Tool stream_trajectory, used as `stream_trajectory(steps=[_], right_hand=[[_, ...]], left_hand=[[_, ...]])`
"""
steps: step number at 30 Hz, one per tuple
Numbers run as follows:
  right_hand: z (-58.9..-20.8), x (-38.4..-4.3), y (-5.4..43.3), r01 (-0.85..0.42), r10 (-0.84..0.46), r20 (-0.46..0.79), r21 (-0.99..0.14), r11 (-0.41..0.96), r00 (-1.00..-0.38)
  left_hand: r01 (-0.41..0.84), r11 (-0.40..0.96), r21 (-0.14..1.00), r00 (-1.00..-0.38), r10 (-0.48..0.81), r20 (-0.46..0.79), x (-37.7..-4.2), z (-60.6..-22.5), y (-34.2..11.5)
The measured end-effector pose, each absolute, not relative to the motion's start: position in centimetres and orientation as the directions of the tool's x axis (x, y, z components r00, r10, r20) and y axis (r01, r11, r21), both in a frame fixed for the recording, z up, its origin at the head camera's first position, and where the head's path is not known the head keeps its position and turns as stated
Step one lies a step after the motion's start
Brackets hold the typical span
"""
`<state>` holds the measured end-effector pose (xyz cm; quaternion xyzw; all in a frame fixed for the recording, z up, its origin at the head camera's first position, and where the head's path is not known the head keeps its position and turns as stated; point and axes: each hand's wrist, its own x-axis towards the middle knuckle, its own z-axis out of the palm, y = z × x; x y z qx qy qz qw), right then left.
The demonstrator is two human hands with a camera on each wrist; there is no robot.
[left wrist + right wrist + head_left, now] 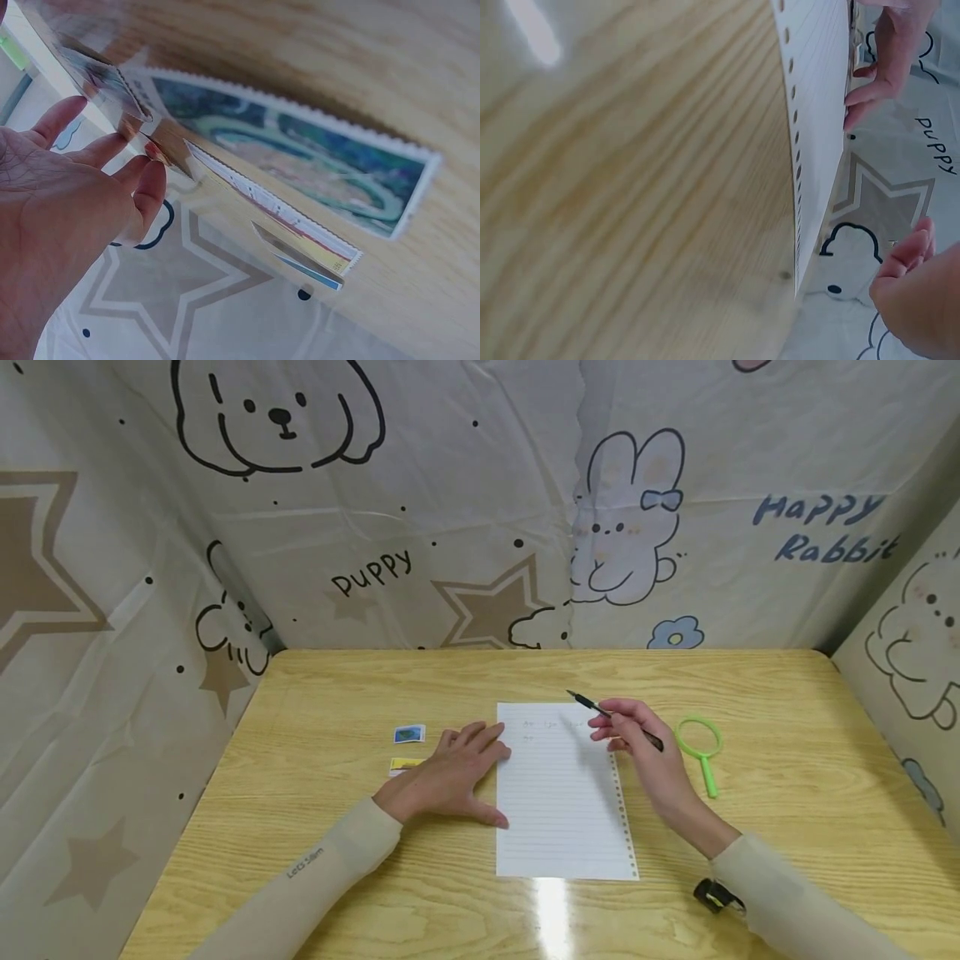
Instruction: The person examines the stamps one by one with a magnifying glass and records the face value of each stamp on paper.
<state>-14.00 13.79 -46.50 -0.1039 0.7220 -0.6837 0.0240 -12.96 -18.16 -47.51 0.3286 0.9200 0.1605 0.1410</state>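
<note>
A sheet of lined paper (555, 810) with punched holes along its right side lies on the table, with faint writing on its top lines. At its left edge rests my left hand (453, 777), fingers spread, fingertips touching the edge. My right hand (648, 752) holds a black pen (587, 702) over the sheet's upper right, the tip pointing up and left. Beside the left hand lie a blue stamp (408, 734) and a yellow stamp (405, 765), the latter partly covered. The left wrist view shows several stamps, including a large green-blue stamp (292, 154). In the right wrist view the pen is hidden.
A green magnifying glass (708, 777) lies right of the sheet, close to my right hand. The wooden table (315, 843) meets a printed cloth backdrop (480, 518) at the back and sides. A dark band with a small device (716, 895) sits at the right wrist.
</note>
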Motion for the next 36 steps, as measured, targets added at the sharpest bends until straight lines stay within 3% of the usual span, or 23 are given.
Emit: stream_trajectory(steps=[7, 27, 36], right_hand=[[-46.8, -13.5, 16.2, -0.200, -0.255, 0.159, -0.969, 0.143, -0.954], [-47.4, -12.4, 20.2, -0.249, -0.249, 0.173, -0.915, 0.317, -0.953], [-47.7, -12.5, 21.3, -0.310, -0.311, 0.154, -0.771, 0.556, -0.938]], left_hand=[[0.557, 0.734, 0.389, -0.745, 0.648, -0.159, -12.8, -47.5, -18.2], [0.555, 0.734, 0.392, -0.745, 0.648, -0.158, -12.9, -47.5, -18.1], [0.556, 0.730, 0.398, -0.743, 0.651, -0.155, -12.9, -47.4, -18.1]])
